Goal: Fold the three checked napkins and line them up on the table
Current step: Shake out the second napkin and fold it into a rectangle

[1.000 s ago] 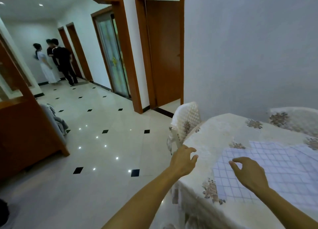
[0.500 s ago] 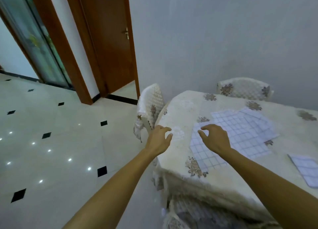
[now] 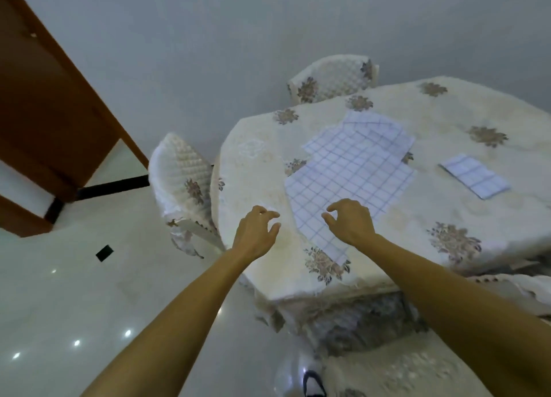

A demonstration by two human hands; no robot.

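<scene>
The nearest checked napkin (image 3: pixel 351 182), white with thin blue lines, lies spread flat on the worktop (image 3: pixel 432 205) before me, one corner near the front edge. The second napkin (image 3: pixel 377 131) lies open just beyond, overlapping it. The third napkin (image 3: pixel 474 179), folded into a small rectangle, lies apart to my right.

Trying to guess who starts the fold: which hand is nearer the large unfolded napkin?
Right. The right hand is above the near end of the large unfolded napkin; the left hand is beside its left edge, over the tablecloth.

Right hand (image 3: pixel 351 223) loosely curled over spread napkin (image 3: pixel 348 173), contact unclear; left hand (image 3: pixel 256 232) beside it; folded napkin (image 3: pixel 474 179) apart.
</scene>
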